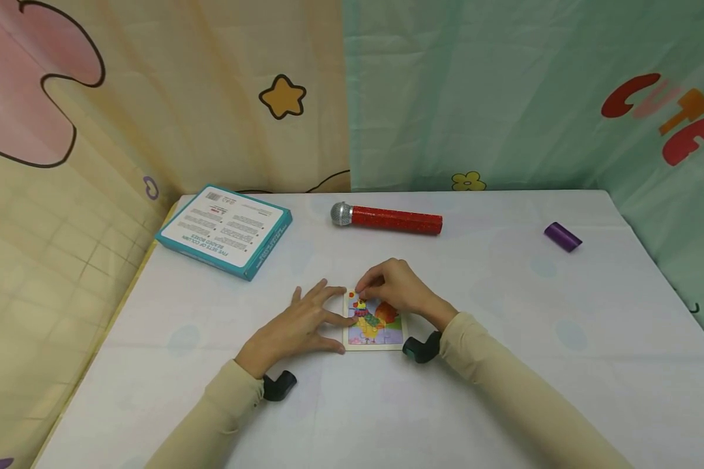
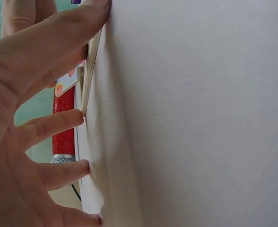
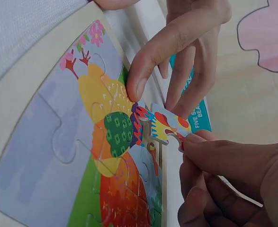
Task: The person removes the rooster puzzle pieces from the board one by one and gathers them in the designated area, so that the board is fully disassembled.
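A small jigsaw puzzle with a hen picture (image 1: 381, 334) lies in a pale wooden frame on the table. My right hand (image 1: 400, 286) pinches one puzzle piece (image 3: 161, 124) between thumb and fingers. That piece is tilted above the top-left part of the picture, partly raised from it. My left hand (image 1: 296, 326) lies at the frame's left side with its fingers spread. One of its fingers (image 3: 146, 71) presses on the hen in the picture, while the thumb touches the lower left corner. In the left wrist view the frame's edge (image 2: 92, 75) shows behind that hand.
Behind the puzzle lies a red toy microphone (image 1: 396, 220) with a silver head. A teal-edged box (image 1: 225, 228) with printed text lies at the back left. Toward the back right is a small purple half-tube (image 1: 563, 237). Patterned curtains (image 1: 475, 98) stand behind the white table (image 1: 504, 391).
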Demonstrator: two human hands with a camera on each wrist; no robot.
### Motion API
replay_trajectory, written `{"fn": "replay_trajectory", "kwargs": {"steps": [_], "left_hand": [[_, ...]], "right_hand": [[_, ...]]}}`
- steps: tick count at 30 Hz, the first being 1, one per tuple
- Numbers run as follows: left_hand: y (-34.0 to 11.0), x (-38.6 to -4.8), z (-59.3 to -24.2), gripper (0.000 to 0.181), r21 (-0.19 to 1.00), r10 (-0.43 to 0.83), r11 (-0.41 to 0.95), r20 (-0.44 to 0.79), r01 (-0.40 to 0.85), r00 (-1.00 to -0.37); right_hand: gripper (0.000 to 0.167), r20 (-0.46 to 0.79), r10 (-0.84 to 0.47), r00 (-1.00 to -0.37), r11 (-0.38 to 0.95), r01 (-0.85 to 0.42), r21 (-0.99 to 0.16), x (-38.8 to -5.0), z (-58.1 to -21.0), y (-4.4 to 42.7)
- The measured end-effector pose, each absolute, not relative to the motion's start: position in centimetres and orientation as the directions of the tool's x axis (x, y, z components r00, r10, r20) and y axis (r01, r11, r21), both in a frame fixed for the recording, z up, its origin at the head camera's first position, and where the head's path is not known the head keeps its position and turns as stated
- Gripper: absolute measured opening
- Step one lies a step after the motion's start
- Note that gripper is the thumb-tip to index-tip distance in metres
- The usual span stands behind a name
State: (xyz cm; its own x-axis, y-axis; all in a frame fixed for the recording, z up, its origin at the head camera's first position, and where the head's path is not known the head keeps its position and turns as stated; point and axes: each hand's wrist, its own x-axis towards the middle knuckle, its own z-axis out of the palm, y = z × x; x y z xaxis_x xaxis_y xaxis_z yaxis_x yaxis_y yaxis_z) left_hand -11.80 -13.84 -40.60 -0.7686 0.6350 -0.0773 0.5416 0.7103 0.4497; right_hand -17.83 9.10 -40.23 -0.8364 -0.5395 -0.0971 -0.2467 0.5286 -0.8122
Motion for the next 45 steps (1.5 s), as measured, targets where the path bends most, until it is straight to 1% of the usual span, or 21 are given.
{"fn": "replay_trajectory", "kwargs": {"steps": [4,11,17,23,29,34,42,45], "left_hand": [[-13.8,-11.8,-40.6,0.053,0.448,0.636,0.71,-0.076,0.543,-0.768],[-13.8,-11.8,-40.8,0.053,0.442,0.642,0.705,-0.066,0.554,-0.764],[-13.8,-11.8,-40.9,0.053,0.448,0.633,0.709,-0.065,0.544,-0.771],[-13.7,-11.7,-40.9,0.052,0.466,0.619,0.715,-0.077,0.521,-0.781],[-13.7,-11.7,-40.8,0.051,0.466,0.612,0.723,-0.09,0.51,-0.786],[-13.7,-11.7,-40.7,0.05,0.462,0.606,0.731,-0.102,0.502,-0.789],[-13.7,-11.7,-40.8,0.05,0.46,0.605,0.733,-0.108,0.5,-0.789],[-13.7,-11.8,-40.9,0.05,0.462,0.608,0.73,-0.103,0.504,-0.787]], "right_hand": [[0.007,-0.101,-0.536,-0.838,0.519,-0.233,-0.823,-17.9,-40.2,9.3],[0.008,-0.166,-0.537,-0.827,0.505,-0.157,-0.849,-18.4,-40.1,10.6],[0.009,-0.23,-0.54,-0.81,0.526,-0.112,-0.843,-18.7,-40.0,12.7],[0.011,-0.275,-0.497,-0.823,0.541,-0.047,-0.84,-18.6,-40.0,15.7],[0.014,-0.291,-0.475,-0.83,0.566,-0.035,-0.824,-18.6,-40.2,18.8],[0.015,-0.309,-0.464,-0.83,0.587,-0.027,-0.809,-18.6,-40.3,20.5],[0.014,-0.32,-0.446,-0.836,0.61,-0.022,-0.792,-18.8,-40.5,21.0],[0.012,-0.304,-0.438,-0.846,0.631,-0.048,-0.775,-18.9,-40.5,20.8]]}}
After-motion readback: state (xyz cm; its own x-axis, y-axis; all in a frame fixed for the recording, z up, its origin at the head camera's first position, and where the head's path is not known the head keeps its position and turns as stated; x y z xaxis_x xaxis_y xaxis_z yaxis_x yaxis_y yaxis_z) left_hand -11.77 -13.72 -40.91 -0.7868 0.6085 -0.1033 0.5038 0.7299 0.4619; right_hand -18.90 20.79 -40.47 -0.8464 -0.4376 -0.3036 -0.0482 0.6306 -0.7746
